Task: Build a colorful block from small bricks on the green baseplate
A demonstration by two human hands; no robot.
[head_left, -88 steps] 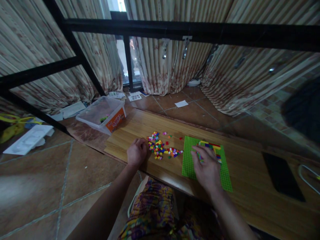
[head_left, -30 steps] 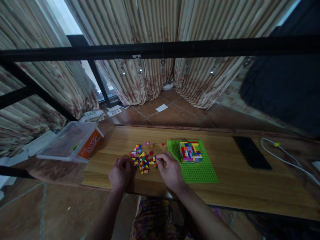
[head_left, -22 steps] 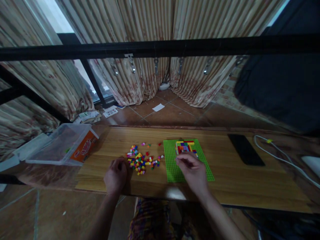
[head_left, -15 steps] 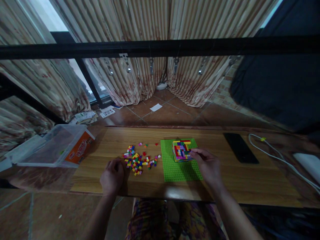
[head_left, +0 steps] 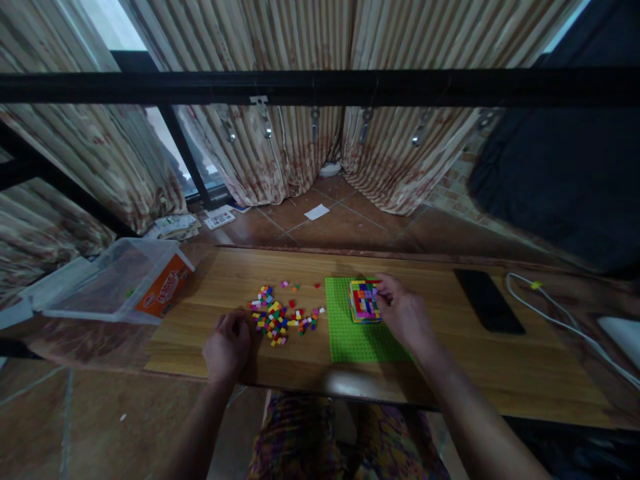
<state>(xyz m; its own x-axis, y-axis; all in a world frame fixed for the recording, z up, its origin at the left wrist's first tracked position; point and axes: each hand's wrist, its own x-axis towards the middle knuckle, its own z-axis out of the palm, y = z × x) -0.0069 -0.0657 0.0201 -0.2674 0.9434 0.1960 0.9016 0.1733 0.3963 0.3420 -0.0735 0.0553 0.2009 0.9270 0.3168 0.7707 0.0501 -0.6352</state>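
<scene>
Built: multicoloured brick block (head_left: 364,300) stands on the green baseplate (head_left: 357,337), far half, mid-table.
Remaining: loose bricks (head_left: 280,318) lie left of the baseplate.
Right hand (head_left: 404,317): fingertips on the block's right edge; whether it pinches a brick cannot be told.
Left hand (head_left: 227,345): clenched, resting near the table's front edge.

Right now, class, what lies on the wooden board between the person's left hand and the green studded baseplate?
In the head view, a scatter of small multicoloured bricks lies between the left hand and the green studded baseplate.

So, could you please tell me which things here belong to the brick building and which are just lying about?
In use: right hand, brick block, green baseplate, loose bricks, left hand.
Lying about: plastic box, phone, cable.
</scene>
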